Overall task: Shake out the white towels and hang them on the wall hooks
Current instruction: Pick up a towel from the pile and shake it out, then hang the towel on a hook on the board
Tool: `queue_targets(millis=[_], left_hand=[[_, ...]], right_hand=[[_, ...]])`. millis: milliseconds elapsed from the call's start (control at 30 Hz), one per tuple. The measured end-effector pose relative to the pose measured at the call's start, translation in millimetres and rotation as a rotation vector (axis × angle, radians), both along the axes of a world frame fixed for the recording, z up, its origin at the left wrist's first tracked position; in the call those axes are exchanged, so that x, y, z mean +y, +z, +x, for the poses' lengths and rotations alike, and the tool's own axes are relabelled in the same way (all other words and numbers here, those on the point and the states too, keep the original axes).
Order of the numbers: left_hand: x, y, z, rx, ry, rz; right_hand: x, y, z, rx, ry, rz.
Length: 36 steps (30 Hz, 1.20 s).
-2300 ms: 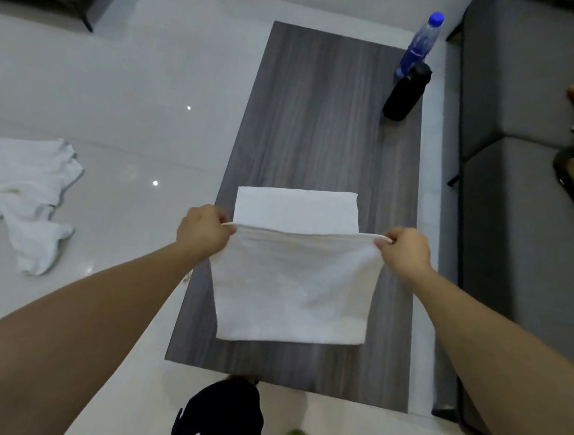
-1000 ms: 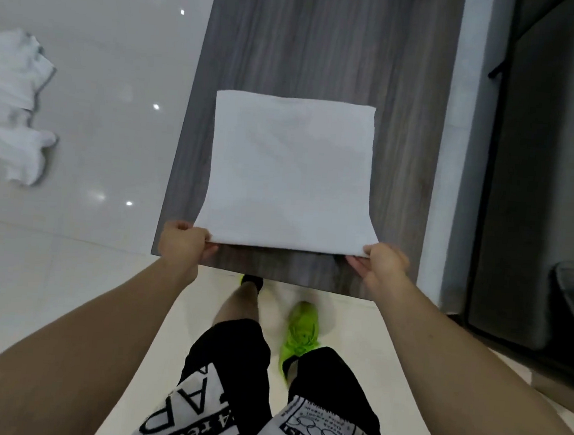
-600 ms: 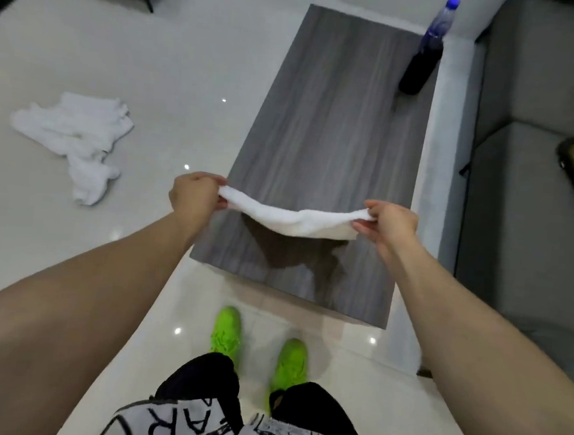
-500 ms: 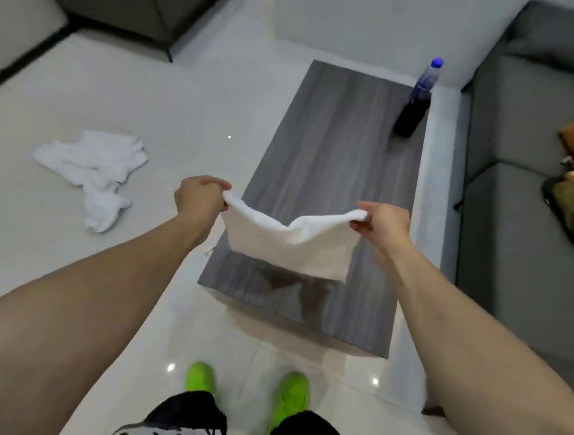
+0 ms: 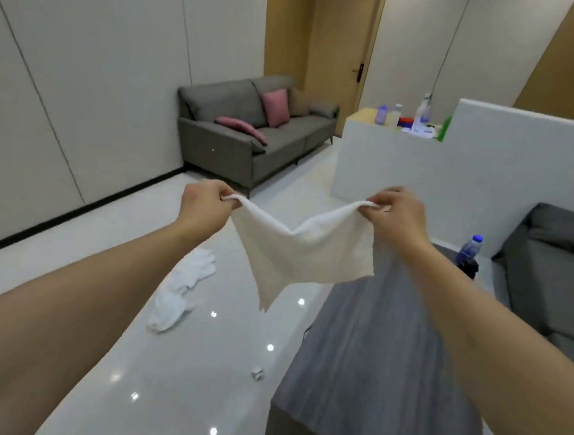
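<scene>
A small white towel (image 5: 305, 253) hangs in the air between my hands, sagging in the middle with a lower corner dangling. My left hand (image 5: 206, 204) pinches its left top corner and my right hand (image 5: 394, 213) pinches the right top corner. Both hands are raised at chest height above the floor and the near end of the grey wooden table (image 5: 380, 369). Another crumpled white towel (image 5: 183, 290) lies on the glossy floor to the left. No wall hooks are visible.
A grey sofa (image 5: 251, 135) with pink cushions stands against the far wall. A white counter (image 5: 402, 168) with bottles is at the back right. A blue-capped bottle (image 5: 469, 250) stands on the table's far end, beside a second grey sofa (image 5: 556, 272).
My hands lifted the towel off the table and raised it higher. My view swung up from the table and my feet to the room ahead.
</scene>
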<state>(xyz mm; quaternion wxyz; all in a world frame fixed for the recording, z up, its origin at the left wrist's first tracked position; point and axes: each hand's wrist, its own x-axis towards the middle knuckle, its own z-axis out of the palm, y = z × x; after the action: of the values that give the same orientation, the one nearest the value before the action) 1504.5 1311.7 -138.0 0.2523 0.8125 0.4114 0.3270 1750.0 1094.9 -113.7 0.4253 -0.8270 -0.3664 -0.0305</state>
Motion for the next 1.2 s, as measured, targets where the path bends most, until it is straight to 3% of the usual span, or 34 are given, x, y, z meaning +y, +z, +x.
queue_targets(millis=[233, 533, 733, 933, 1200], left_hand=[[99, 32, -164, -0.033, 0.282, -0.025], [151, 37, -373, -0.079, 0.643, -0.070], [152, 43, -508, -0.167, 0.911, -0.024], [137, 65, -640, -0.133, 1.195, 0.024], [84, 108, -757, -0.078, 1.608, 0.125]], right_hand=[[118, 30, -109, 0.087, 0.138, 0.173], [293, 64, -284, 0.164, 0.520, 0.298], [405, 78, -419, 0.208, 0.791, 0.285], [498, 76, -568, 0.272, 1.107, 0.233], [563, 82, -762, 0.291, 1.496, 0.151]])
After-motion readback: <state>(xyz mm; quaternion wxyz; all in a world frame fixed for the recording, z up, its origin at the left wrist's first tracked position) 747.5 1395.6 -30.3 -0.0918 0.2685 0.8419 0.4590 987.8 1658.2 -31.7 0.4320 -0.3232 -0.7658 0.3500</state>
